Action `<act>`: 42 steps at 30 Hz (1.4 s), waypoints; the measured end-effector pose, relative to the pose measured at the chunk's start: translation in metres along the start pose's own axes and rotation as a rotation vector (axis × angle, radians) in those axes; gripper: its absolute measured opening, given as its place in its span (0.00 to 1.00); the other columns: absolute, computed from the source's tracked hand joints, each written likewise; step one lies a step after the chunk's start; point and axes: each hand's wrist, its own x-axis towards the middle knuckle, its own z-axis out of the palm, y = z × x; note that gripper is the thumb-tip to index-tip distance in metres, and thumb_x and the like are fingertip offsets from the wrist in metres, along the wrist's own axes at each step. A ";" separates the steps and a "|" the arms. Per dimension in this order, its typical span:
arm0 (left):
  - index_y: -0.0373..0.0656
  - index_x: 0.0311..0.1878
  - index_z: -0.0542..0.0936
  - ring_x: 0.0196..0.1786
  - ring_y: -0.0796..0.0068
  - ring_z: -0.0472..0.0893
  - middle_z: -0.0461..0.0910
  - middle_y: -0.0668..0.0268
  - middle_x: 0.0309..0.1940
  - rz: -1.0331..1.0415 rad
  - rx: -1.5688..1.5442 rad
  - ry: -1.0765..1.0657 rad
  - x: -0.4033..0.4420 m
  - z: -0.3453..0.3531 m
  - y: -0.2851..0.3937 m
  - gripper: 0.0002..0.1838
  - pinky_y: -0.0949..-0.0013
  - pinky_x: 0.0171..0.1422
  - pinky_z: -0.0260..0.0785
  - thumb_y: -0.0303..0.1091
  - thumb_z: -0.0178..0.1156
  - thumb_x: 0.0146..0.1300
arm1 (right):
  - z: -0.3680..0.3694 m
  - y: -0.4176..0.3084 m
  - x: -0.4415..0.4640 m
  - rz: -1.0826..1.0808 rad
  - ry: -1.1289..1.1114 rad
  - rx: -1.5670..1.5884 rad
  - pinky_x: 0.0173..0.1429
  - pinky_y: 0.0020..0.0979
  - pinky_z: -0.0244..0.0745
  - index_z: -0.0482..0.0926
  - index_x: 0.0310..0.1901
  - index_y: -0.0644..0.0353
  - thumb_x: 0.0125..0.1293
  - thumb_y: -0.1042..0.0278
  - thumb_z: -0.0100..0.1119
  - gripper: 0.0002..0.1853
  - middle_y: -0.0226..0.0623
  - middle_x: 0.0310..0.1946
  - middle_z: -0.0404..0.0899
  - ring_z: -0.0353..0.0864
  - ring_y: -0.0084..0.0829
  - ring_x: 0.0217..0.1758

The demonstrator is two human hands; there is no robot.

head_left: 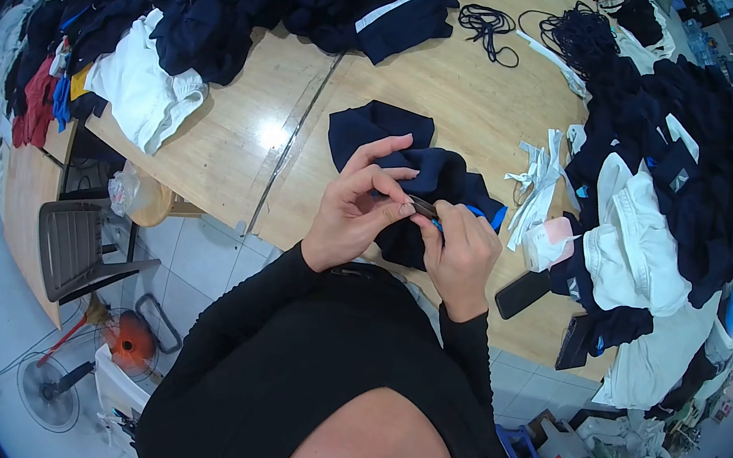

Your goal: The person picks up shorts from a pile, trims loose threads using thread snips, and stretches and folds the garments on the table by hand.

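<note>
A dark navy garment (446, 179) lies bunched on the table in front of me, with a bright blue edge showing at its right side. Over it my right hand (463, 245) is closed round a small dark metal tool (424, 207) that looks like thread snips. My left hand (352, 209) pinches thumb and forefinger together at the tip of that tool, its other fingers raised. Whatever sits in the left pinch is too small to make out.
Dark clothing (221, 1) is piled at the back left beside white shorts (146, 83). On the right are white strips (536, 186), a black phone (521, 294), a white garment (636, 235) and a navy pile (702, 179). Black cords (490, 29) lie at the back.
</note>
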 end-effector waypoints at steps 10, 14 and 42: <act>0.37 0.45 0.87 0.73 0.58 0.81 0.65 0.53 0.83 -0.009 0.024 -0.034 -0.002 -0.001 0.003 0.07 0.58 0.74 0.80 0.17 0.73 0.69 | -0.005 0.006 0.003 -0.026 -0.042 -0.061 0.35 0.38 0.66 0.83 0.43 0.59 0.69 0.58 0.77 0.15 0.34 0.29 0.78 0.80 0.36 0.31; 0.37 0.45 0.86 0.73 0.59 0.82 0.64 0.54 0.83 -0.038 0.077 -0.062 -0.002 0.000 0.010 0.08 0.62 0.70 0.83 0.15 0.73 0.68 | -0.009 0.008 0.005 -0.035 -0.055 -0.063 0.34 0.39 0.64 0.83 0.43 0.59 0.70 0.58 0.76 0.15 0.34 0.29 0.77 0.77 0.38 0.29; 0.41 0.43 0.87 0.74 0.57 0.81 0.65 0.51 0.83 -0.067 0.052 -0.124 0.002 0.001 0.012 0.09 0.57 0.75 0.79 0.18 0.76 0.66 | -0.006 0.019 -0.006 0.089 -0.079 0.209 0.33 0.40 0.71 0.85 0.41 0.60 0.72 0.58 0.75 0.14 0.38 0.31 0.84 0.82 0.45 0.29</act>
